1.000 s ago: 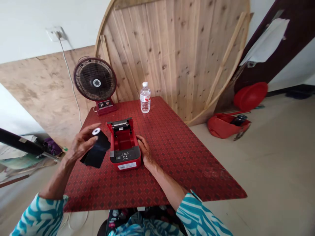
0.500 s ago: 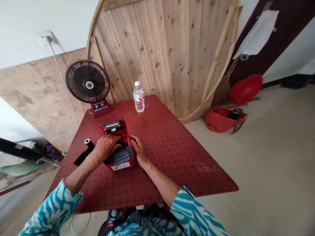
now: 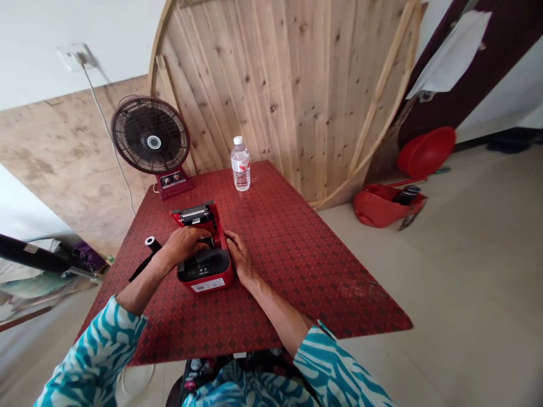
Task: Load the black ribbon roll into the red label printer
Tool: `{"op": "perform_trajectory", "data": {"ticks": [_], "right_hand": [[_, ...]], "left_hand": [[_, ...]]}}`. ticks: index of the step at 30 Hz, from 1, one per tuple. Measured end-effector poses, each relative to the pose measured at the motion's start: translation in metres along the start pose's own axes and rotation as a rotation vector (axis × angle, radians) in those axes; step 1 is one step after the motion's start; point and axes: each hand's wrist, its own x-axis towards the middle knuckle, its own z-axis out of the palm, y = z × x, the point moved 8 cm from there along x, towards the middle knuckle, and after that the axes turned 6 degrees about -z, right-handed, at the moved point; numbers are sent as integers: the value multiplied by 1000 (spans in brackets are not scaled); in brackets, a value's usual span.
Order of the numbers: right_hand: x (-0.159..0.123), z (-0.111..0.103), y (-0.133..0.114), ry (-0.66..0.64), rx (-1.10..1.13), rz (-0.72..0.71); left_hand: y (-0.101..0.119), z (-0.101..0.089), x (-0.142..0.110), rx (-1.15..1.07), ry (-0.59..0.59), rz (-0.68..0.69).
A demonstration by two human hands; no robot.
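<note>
A red and black label printer stands on the table with its lid raised, a white sticker on its front. Reaching into its open inside, my left hand has curled fingers around a dark ribbon roll, mostly covered by the fingers. My right hand grips the printer's right side wall from outside. Left of my left wrist, a black ribbon roll with a white core lies on the table, a loose strip of black film trailing toward me, partly behind my forearm.
Behind the printer are a dark red fan and a water bottle on the red patterned table. A large round wooden panel leans against the wall. On the floor at right sit a red bag and a red basin.
The dark film that hung over the printer's front has gone from there, so the black front cover shows. My left hand has shifted slightly back; my right hand stays at the side.
</note>
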Motion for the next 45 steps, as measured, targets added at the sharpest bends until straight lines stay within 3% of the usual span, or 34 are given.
{"op": "perform_trajectory", "data": {"ticks": [9, 11, 16, 19, 23, 27, 37, 45], "right_hand": [[0, -1, 0, -7, -12, 11], [0, 0, 0, -15, -5, 14], [-1, 1, -3, -12, 2, 18], [-1, 1, -4, -7, -1, 9], [-1, 0, -3, -8, 3, -6], [-1, -1, -1, -9, 2, 11], [-3, -1, -1, -6, 13, 35], [-3, -1, -1, -5, 14, 33]], "left_hand": [[-1, 20, 20, -288, -159, 187], [-5, 16, 16, -342, -127, 189], [-20, -2, -24, -591, 17, 25], [-14, 0, -53, -667, 8, 75], [0, 1, -78, -514, 193, 239], [10, 1, -89, -388, 395, 305], [3, -2, -84, -404, 422, 246], [17, -12, -90, -211, 642, 314]]}}
